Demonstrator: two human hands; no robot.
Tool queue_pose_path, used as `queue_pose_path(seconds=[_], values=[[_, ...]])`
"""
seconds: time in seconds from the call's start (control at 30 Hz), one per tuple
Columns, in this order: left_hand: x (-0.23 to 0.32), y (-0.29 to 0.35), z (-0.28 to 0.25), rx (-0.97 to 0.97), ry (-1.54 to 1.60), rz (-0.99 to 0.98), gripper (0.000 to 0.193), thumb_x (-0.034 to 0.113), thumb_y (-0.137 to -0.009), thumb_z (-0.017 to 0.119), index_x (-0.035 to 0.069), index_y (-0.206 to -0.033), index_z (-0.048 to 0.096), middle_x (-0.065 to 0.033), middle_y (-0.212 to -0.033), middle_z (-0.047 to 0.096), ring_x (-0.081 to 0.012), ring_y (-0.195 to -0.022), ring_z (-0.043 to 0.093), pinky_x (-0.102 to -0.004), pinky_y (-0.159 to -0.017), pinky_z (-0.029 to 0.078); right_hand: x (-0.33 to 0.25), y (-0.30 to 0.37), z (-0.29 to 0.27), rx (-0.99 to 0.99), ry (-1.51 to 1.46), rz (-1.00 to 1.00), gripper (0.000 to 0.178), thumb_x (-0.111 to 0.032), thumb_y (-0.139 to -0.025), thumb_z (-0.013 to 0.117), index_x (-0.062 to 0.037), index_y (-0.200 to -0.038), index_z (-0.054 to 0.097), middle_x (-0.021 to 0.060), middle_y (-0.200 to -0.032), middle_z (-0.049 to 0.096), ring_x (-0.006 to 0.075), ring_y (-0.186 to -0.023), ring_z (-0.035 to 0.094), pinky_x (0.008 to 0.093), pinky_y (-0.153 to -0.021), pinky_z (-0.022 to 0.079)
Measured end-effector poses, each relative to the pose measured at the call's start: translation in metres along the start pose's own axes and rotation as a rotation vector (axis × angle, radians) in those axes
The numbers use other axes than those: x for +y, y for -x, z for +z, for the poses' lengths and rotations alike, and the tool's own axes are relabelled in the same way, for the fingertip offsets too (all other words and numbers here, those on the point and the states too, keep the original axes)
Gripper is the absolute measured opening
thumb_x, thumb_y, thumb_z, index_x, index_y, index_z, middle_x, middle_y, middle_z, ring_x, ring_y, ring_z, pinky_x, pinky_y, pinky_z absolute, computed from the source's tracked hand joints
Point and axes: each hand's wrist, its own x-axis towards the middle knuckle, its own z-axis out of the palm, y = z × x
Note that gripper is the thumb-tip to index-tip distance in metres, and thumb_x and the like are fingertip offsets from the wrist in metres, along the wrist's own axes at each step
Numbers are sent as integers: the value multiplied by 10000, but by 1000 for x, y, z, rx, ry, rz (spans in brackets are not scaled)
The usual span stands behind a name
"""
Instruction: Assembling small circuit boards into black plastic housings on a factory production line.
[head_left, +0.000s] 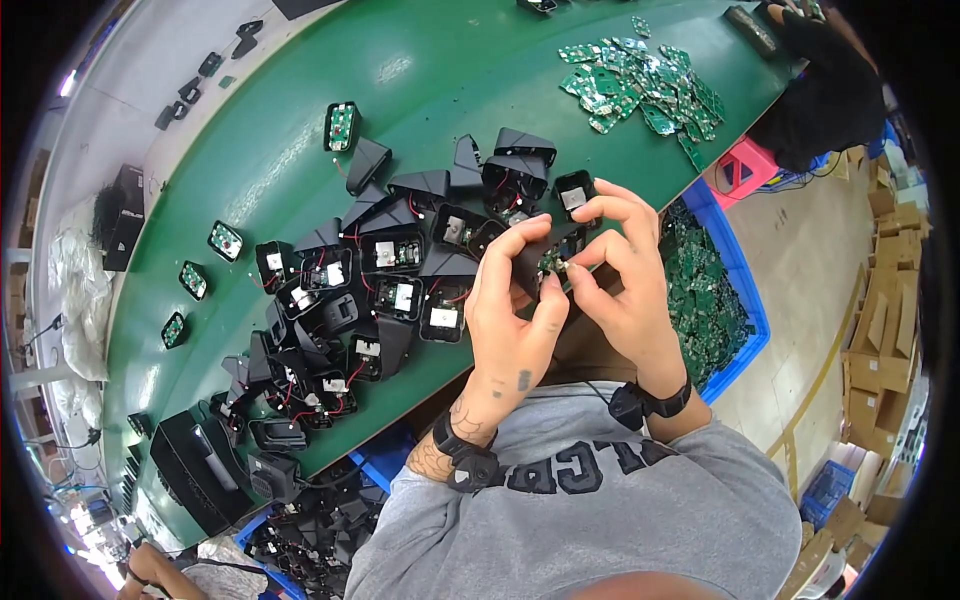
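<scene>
Close in front of my chest, my left hand (pixel 505 318) closes its fingers and thumb around a small black plastic housing (pixel 530 262). A small green circuit board (pixel 548 262) shows at the housing, partly hidden by my fingertips. From the other side, my right hand (pixel 637 300) pinches the edge of that board between thumb and forefinger, its other fingers bent above. Just beyond my fingers stands another open black housing (pixel 573 194) with a silvery-white block inside.
Many black housings (pixel 392 252) with red wires crowd the green table (pixel 280 165). Boards (pixel 650 85) are heaped at the far right. A blue bin (pixel 752 345) of boards sits at right, a pink stool (pixel 745 168) beyond it. Other people's arms (pixel 150 570) show at lower left and upper right.
</scene>
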Motion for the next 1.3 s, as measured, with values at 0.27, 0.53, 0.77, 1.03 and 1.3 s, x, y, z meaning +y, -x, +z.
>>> queue_pose_path(seconds=[0.27, 0.53, 0.77, 1.03, 1.3], values=[[-1, 0, 4, -28, -206, 118, 430, -51, -814, 571, -1, -1236, 503, -153, -1283, 537, -237, -1113, 578, -323, -881, 503, 2, -1, -7, -47, -35, 5, 123, -30, -688, 659, -59, -721, 544, 88, -1156, 560, 330, -1275, 422, 447, -1037, 304], [2, 4, -1, -43, -300, 131, 474, -24, -800, 614, 12, -1260, 509, -163, -1256, 543, -256, -1076, 601, -320, -813, 543, 9, -4, -10, -143, -141, 22, 130, 27, -703, 674, -28, -756, 570, 96, -1156, 563, 318, -1249, 453, 420, -1029, 345], [-3, 7, 0, -50, -110, 12, 470, -25, -827, 597, 10, -1286, 500, -141, -1236, 534, -199, -1056, 603, -300, -805, 564, 20, 1, -7, -197, -618, 299, 152, 55, -709, 727, -3, -804, 622, 127, -1165, 552, 216, -1093, 536, 343, -951, 421], [5, 1, -3, -51, 376, -272, 457, -65, -873, 527, -18, -1324, 470, -123, -1244, 529, -172, -1033, 599, -263, -786, 564, 11, -1, -8, -107, -386, 201, 174, 0, -664, 766, -32, -779, 639, 91, -1025, 605, 218, -998, 584, 352, -857, 473], [4, -10, -33, -267, 345, -594, 420, 42, -863, 502, -44, -1272, 532, -101, -1017, 641, -157, -820, 661, -266, -586, 598, 13, -13, -31, -288, -118, -465, 222, -93, -705, 753, -138, -919, 716, -11, -932, 633, 226, -987, 619, 432, -901, 478]])
